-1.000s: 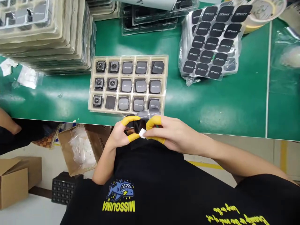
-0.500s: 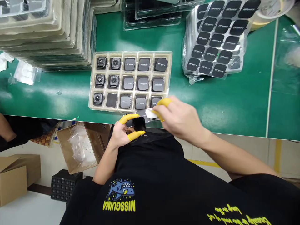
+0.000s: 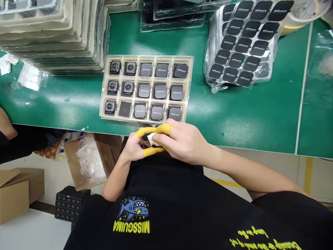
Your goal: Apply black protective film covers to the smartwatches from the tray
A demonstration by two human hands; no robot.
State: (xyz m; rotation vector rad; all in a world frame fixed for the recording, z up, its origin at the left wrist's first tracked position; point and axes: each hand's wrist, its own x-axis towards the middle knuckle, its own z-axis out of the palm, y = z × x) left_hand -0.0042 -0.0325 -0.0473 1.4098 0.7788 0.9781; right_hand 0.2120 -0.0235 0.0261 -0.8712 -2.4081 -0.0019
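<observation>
My left hand (image 3: pixel 132 147), with yellow finger cots on thumb and forefinger, grips a black smartwatch body (image 3: pixel 146 138) by its edges, over the table's front edge. My right hand (image 3: pixel 186 141), also in yellow cots, pinches a white wipe (image 3: pixel 151 139) against the watch's screen side; the fingers hide most of the watch. Just beyond my hands lies a clear plastic tray (image 3: pixel 103 104). Its left columns hold watch bodies (image 3: pixel 128 88) with their sensor backs up. The other columns hold pieces under grey "HiFuture" squares (image 3: pixel 144 91). One front cell shows only a dark pad (image 3: pixel 125 109).
Stacked plastic trays (image 3: pixel 85 43) rise at the back left, with black trays (image 3: pixel 174 24) at the back middle. Sheets of black "HiFuture" stickers (image 3: pixel 236 59) lie right, beside tape rolls (image 3: pixel 299 26). Below left are an open carton (image 3: pixel 111 152) and another person's arm (image 3: pixel 6 125).
My right hand has moved left and the white wipe now meets the watch, covering its screen. My left hand keeps its hold. The view has shifted slightly.
</observation>
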